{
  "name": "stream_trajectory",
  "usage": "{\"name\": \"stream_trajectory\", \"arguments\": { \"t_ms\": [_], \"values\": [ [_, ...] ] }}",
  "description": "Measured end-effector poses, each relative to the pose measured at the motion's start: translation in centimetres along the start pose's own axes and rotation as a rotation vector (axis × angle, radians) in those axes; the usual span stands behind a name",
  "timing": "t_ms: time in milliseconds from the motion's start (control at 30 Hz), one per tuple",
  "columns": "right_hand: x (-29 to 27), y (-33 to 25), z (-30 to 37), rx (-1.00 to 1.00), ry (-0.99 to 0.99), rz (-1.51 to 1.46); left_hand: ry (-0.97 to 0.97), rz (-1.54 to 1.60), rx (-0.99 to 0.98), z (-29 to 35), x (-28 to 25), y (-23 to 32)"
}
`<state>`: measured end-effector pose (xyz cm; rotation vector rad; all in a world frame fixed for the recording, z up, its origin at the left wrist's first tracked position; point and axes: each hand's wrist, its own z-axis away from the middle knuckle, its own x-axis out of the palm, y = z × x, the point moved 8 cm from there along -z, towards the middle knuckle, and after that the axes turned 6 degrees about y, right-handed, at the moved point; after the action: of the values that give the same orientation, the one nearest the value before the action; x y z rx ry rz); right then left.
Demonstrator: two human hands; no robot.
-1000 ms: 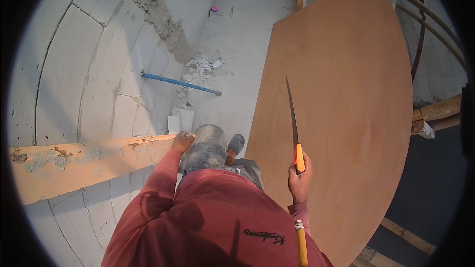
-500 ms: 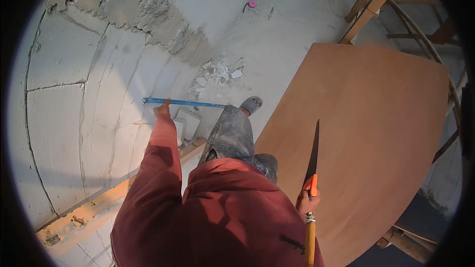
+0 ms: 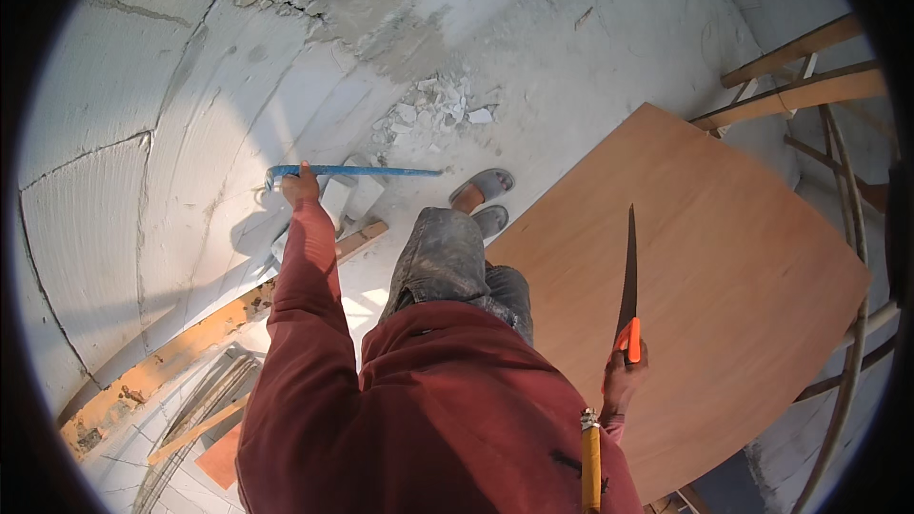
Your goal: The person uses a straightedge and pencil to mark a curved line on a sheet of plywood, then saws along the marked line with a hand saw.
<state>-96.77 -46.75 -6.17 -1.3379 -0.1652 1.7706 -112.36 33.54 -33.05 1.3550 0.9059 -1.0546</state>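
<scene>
Left hand gripped the blue bar; right hand gripped the saw, blade best kept pointed away

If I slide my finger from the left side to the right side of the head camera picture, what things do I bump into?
White block wall → left hand gripping the blue bar → grey sandals → right hand holding the orange-handled saw → plywood sheet → wooden slats.

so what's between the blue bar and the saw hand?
Head view: left hand grips the blue bar; between it and the right hand on the saw are the person's leg and sandalled feet.
</scene>
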Motion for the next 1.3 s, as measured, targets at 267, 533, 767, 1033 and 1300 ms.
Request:
{"name": "stream_trajectory", "arguments": {
  "t_ms": [267, 533, 767, 1033, 1300],
  "values": [
    [1.7, 0.0, 0.2, -0.029, -0.047, -0.019, 0.108, -0.119, 0.062, -2.8, -5.6, -2.0],
    [0.8, 4.8, 1.8, -0.143, -0.023, -0.044, -0.166, -0.446, 0.076, -4.8, -3.1, -2.0],
    [1.6, 6.6, 3.2, 0.108, -0.036, -0.185, -0.338, -0.305, 0.159, 9.0, -4.3, 1.0],
    [8.9, 18.7, -2.4, 0.132, -0.22, -0.56, 0.01, 0.215, 0.362, 19.0, -27.4, 9.4],
    [10.5, 6.5, -1.4, -0.105, -0.318, 0.023, 1.373, 0.626, 0.004, 15.7, -62.4, -7.1]
  ]
}}
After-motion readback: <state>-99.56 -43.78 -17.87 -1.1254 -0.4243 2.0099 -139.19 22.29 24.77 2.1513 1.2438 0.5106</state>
